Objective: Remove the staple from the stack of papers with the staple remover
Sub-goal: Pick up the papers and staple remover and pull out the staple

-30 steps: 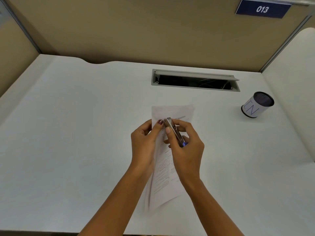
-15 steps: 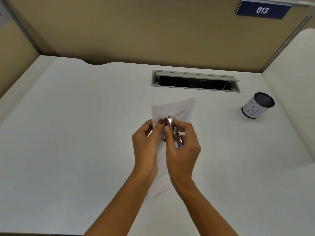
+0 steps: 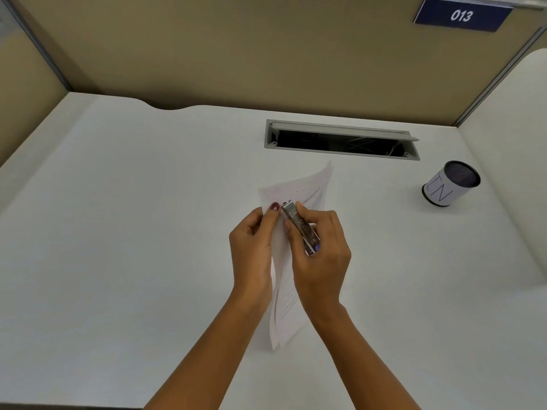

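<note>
A stack of white printed papers (image 3: pixel 307 187) is held up above the white desk (image 3: pixel 118 232), tilted with its far corner raised. My left hand (image 3: pixel 251 247) pinches the stack's upper left edge, thumb on top. My right hand (image 3: pixel 321 253) grips a silver metal staple remover (image 3: pixel 300 226). The tool's front tip presses on the sheet right next to my left thumb. The staple itself is too small to make out. The lower part of the stack hangs between my forearms.
A white cylindrical pen cup (image 3: pixel 451 184) with a dark inside stands at the right. A grey cable slot (image 3: pixel 340 140) with an open lid is set in the desk behind the papers. Beige partition walls enclose the desk, with a blue 013 sign (image 3: pixel 461 16).
The papers have tilted more upright and their far corner has risen. Both hands stay together at the top left of the stack, the remover's tip still at the same spot.
</note>
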The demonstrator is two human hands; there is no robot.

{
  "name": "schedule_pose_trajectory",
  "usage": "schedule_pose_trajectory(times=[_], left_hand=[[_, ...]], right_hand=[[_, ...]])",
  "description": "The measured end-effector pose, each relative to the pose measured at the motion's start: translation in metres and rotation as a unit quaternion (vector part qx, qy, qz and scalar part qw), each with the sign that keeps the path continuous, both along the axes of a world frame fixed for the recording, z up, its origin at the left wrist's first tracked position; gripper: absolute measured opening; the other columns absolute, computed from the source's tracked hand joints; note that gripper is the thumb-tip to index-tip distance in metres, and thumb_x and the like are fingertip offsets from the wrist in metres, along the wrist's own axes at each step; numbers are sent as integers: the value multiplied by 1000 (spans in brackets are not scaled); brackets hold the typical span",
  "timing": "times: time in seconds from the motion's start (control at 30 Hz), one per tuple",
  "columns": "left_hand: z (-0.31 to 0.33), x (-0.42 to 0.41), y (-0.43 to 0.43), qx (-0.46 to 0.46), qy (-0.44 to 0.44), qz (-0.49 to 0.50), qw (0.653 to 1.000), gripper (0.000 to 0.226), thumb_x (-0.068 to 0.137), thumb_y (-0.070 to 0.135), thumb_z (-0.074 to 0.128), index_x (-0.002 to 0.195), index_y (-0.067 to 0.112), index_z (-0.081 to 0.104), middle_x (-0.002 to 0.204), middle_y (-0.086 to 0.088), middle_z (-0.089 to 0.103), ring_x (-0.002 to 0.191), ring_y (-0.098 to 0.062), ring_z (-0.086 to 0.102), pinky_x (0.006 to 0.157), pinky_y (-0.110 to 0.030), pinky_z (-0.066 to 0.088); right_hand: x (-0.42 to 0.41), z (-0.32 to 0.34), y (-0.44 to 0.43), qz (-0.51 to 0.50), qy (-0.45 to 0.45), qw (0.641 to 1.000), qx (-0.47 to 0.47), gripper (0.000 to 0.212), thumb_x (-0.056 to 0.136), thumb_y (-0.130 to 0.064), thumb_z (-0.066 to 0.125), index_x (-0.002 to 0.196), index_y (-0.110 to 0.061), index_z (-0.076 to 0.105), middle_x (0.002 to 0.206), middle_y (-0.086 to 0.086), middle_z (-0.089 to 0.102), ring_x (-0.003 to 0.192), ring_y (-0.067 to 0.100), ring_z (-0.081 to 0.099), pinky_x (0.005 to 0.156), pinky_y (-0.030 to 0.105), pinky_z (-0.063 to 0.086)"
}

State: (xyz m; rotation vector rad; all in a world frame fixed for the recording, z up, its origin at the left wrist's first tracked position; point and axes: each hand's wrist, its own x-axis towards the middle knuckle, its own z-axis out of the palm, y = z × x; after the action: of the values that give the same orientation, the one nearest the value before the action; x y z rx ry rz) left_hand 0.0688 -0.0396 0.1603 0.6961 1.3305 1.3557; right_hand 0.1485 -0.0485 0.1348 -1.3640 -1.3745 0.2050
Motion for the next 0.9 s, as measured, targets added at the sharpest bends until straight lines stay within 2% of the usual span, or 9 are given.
schedule_pose_trajectory(times=[0.13,0.27,0.37,0.47,0.63,0.7,0.8,0.9], left_hand=[[-3,-2,7,5,20,9,1000,10,88,30,62,82,27,70,86,3,74,86,-22,70,85,-43,58],[-10,2,9,-22,1,21,1000,19,89,28,63,83,12,71,88,-21,69,89,-39,67,86,-52,55],[-18,3,11,-60,-32,33,997,29,89,26,64,88,-3,67,92,-31,65,86,-41,66,87,-54,54],[-28,1,15,-89,-57,39,994,32,89,23,65,94,-9,65,92,-29,63,82,-32,61,90,-52,51],[-43,2,18,-123,-41,67,989,20,89,23,64,80,5,69,81,-20,62,76,-31,60,86,-47,54],[-48,1,20,-126,-48,73,988,22,88,23,65,79,3,66,79,-17,56,75,-30,52,80,-45,52],[-55,-2,23,-133,-42,78,987,22,87,24,67,77,5,61,75,-14,46,73,-27,40,68,-39,39],[-63,-8,26,-136,-23,77,988,23,88,24,66,74,7,57,75,-13,47,72,-27,42,67,-38,38]], right_hand=[[0,-2,4,11,28,999,-19,19,84,-15,70,101,-8,67,92,-1,64,81,0,58,68,7,49],[-8,-7,7,7,122,990,-74,18,85,-18,70,101,-11,65,95,-5,65,85,1,60,70,7,47],[-14,-15,9,-1,183,976,-117,18,85,-20,71,101,-15,65,96,-5,66,85,6,61,70,11,49],[-18,-25,12,-3,171,977,-126,15,85,-18,72,98,-14,66,93,-5,65,80,8,61,66,11,48],[-18,-40,15,-7,47,995,-93,14,83,-13,73,94,-7,70,93,3,62,79,9,59,65,14,49],[-16,-45,18,-2,78,991,-110,14,83,-14,73,95,-8,69,94,2,62,80,8,60,66,13,49],[-10,-48,19,-2,166,975,-149,14,83,-18,73,95,-15,66,95,-3,63,73,9,59,62,12,47],[2,-48,20,-14,216,959,-182,18,83,-24,73,99,-21,64,98,-5,66,77,16,62,64,19,52]])
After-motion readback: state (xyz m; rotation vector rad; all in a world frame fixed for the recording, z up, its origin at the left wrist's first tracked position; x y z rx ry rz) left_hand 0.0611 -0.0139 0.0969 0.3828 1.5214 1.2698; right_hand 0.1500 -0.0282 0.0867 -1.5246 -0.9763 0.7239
